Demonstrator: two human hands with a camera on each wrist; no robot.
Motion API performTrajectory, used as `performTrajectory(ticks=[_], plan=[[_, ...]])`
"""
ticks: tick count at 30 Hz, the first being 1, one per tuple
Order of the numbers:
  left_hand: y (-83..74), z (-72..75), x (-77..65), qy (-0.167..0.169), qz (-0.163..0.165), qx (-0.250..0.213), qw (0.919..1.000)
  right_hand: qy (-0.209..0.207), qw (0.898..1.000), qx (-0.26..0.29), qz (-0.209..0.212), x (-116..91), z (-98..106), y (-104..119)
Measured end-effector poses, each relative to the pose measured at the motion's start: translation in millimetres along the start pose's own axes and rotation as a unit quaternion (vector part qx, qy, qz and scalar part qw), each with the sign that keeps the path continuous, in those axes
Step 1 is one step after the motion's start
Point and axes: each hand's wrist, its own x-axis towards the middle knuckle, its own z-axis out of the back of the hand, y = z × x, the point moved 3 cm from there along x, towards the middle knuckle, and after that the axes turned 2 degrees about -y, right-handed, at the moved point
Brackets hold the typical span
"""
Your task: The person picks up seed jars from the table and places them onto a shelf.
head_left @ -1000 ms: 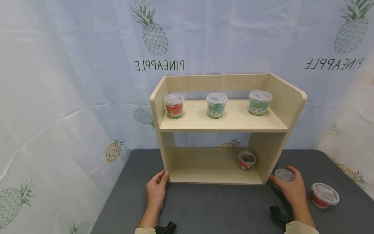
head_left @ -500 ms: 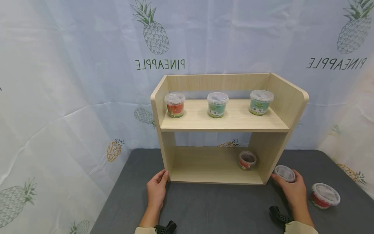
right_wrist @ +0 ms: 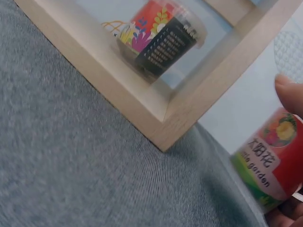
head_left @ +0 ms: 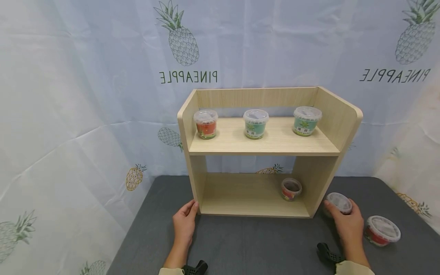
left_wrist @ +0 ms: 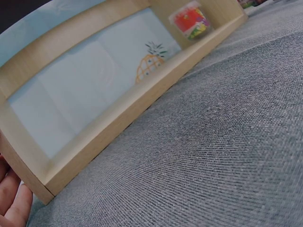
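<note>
My right hand [head_left: 348, 225] holds a small lidded cup [head_left: 340, 202] just outside the shelf's right side panel. In the right wrist view, this red cup [right_wrist: 272, 158] bears "garden" lettering, with the thumb above and fingers below it. At the lower left corner of the two-tier wooden shelf [head_left: 264, 151], my left hand [head_left: 183, 223] touches the outer side. Its fingers [left_wrist: 9, 194] lie against that side panel in the left wrist view. Inside the lower tier, by the right panel, stands another red cup [head_left: 290, 189].
On the upper tier stand an orange-red cup [head_left: 206, 124] and two green cups, one central [head_left: 255, 124] and one at right [head_left: 306, 121]. A red lidded cup [head_left: 381, 231] sits on the grey cloth [head_left: 247, 248] right of my right hand. Behind hangs a pineapple-print curtain [head_left: 275, 46].
The cup in my right hand has shifted slightly right, away from the shelf's side panel, and tilted. My left hand has stayed at the shelf's corner.
</note>
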Motion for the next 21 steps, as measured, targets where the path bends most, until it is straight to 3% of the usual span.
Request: performTrajectory(ticks=[11,21], plan=[[3.9,-0.6,2.1,-0.002,0.0,0.002,1.0,-0.079,0.992,0.1,0.011,-8,4,21],[4.9,-0.9,2.8,0.003,-0.002,-0.009,1.0,-0.124,0.972,0.187,0.064,-19,15,58]])
